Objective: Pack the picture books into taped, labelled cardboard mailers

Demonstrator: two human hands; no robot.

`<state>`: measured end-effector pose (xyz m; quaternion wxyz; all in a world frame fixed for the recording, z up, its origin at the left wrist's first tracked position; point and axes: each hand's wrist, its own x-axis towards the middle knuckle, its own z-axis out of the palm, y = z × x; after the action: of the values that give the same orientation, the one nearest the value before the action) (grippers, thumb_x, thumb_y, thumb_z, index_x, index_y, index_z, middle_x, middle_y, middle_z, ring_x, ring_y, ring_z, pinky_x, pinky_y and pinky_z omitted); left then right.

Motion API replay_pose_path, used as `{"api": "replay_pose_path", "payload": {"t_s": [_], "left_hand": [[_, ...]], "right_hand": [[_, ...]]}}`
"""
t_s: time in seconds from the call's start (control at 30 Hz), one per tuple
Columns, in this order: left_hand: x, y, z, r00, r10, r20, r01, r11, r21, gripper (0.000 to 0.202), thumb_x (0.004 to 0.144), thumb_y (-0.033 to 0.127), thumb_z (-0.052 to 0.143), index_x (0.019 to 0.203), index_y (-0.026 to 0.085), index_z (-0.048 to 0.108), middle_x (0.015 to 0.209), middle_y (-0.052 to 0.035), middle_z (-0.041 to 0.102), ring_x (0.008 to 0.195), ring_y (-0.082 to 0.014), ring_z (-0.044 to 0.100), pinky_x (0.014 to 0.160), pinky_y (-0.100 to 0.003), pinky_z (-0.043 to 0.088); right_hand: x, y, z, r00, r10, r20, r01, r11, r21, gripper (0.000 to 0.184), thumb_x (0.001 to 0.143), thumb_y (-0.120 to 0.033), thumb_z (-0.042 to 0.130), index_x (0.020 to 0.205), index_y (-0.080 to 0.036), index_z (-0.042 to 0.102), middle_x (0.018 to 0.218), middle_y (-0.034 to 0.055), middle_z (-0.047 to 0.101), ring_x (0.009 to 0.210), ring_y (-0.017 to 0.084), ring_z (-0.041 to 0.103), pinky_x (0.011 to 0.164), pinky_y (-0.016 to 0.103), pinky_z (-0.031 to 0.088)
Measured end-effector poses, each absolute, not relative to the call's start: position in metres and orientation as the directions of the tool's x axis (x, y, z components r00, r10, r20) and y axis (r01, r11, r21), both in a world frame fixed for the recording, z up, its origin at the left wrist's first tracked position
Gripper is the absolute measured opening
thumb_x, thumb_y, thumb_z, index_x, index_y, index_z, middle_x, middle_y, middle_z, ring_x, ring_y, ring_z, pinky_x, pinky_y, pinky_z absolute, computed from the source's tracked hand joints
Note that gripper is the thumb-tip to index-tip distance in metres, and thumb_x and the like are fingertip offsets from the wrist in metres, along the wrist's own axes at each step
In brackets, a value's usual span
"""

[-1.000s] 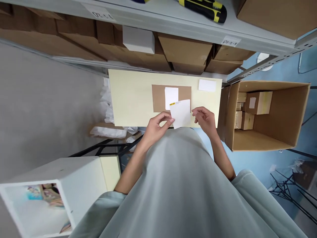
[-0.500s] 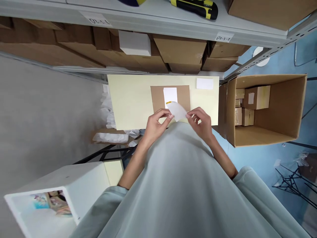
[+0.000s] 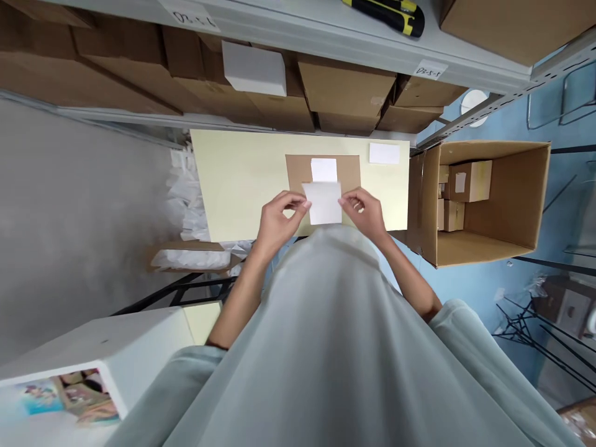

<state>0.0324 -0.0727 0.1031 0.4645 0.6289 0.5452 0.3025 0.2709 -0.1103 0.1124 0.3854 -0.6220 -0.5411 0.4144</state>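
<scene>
A white paper sheet (image 3: 325, 203), probably a label, is stretched between my two hands close to my body. My left hand (image 3: 280, 217) pinches its left edge between thumb and fingers. On the opposite edge, my right hand (image 3: 365, 213) has the same kind of pinch. Behind the sheet lies a flat brown cardboard piece (image 3: 298, 169) with a white paper (image 3: 324, 169) on it. Both rest on the pale yellow tabletop (image 3: 242, 186). The held sheet hides the lower part of the cardboard.
A white slip (image 3: 384, 153) lies at the table's right rear. An open carton (image 3: 498, 245) with small boxes stands on the right. Brown boxes (image 3: 347, 87) fill the shelf ahead; a utility knife (image 3: 395, 15) lies on the shelf above. White bags (image 3: 186, 198) sit left, above a white bin (image 3: 139, 341).
The sheet was curled and tilted with a yellow mark showing; now it is spread flat and squared between my hands. Both hands have shifted slightly left, and the view has moved a little.
</scene>
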Motion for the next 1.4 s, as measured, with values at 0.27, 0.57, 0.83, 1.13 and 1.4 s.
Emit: {"api": "replay_pose_path", "payload": {"t_s": [0.27, 0.57, 0.83, 1.13, 1.4], "left_hand": [[0.053, -0.009, 0.025, 0.249, 0.956, -0.155, 0.506, 0.008, 0.863, 0.01, 0.092, 0.028, 0.07, 0.09, 0.019, 0.074, 0.092, -0.0059, 0.072, 0.082, -0.0191, 0.064, 0.082, -0.033, 0.053], [0.051, -0.012, -0.009, 0.228, 0.954, -0.193, 0.558, 0.035, 0.829, 0.013, 0.092, 0.029, 0.068, 0.087, 0.02, 0.076, 0.088, -0.0056, 0.071, 0.077, -0.0198, 0.061, 0.08, -0.034, 0.05], [0.051, -0.012, -0.017, 0.233, 0.957, -0.172, 0.566, 0.011, 0.825, 0.014, 0.093, 0.032, 0.068, 0.087, 0.022, 0.076, 0.085, -0.0055, 0.068, 0.08, -0.0223, 0.06, 0.083, -0.037, 0.051], [0.051, -0.015, -0.013, 0.255, 0.953, -0.164, 0.602, -0.024, 0.798, 0.013, 0.095, 0.031, 0.067, 0.088, 0.024, 0.076, 0.086, -0.0059, 0.068, 0.089, -0.026, 0.062, 0.091, -0.04, 0.05], [0.057, -0.017, -0.01, 0.253, 0.956, -0.15, 0.688, -0.069, 0.722, 0.01, 0.093, 0.034, 0.074, 0.088, 0.025, 0.072, 0.083, -0.006, 0.067, 0.09, -0.0285, 0.064, 0.096, -0.043, 0.051]], "right_hand": [[0.29, -0.042, 0.013, 0.144, 0.959, -0.246, 0.329, -0.281, -0.902, 0.033, 0.092, -0.053, 0.077, 0.09, -0.021, 0.075, 0.097, 0.0041, 0.077, 0.083, 0.018, 0.065, 0.087, 0.035, 0.057], [0.286, -0.037, -0.014, 0.152, 0.935, -0.319, 0.405, -0.354, -0.843, 0.029, 0.094, -0.049, 0.077, 0.09, -0.02, 0.075, 0.103, 0.0051, 0.077, 0.087, 0.019, 0.068, 0.091, 0.034, 0.058], [0.282, -0.04, -0.002, 0.17, 0.927, -0.335, 0.478, -0.375, -0.794, 0.025, 0.099, -0.044, 0.071, 0.094, -0.02, 0.076, 0.109, 0.0057, 0.077, 0.09, 0.017, 0.068, 0.093, 0.03, 0.058], [0.277, -0.042, 0.009, 0.179, 0.926, -0.331, 0.541, -0.374, -0.753, 0.017, 0.1, -0.034, 0.07, 0.095, -0.019, 0.077, 0.105, 0.0049, 0.076, 0.09, 0.017, 0.066, 0.093, 0.029, 0.055], [0.272, -0.035, 0.011, 0.179, 0.914, -0.363, 0.655, -0.386, -0.65, 0.005, 0.095, -0.026, 0.072, 0.097, -0.021, 0.074, 0.102, 0.0034, 0.075, 0.096, 0.02, 0.067, 0.097, 0.032, 0.055]]}}
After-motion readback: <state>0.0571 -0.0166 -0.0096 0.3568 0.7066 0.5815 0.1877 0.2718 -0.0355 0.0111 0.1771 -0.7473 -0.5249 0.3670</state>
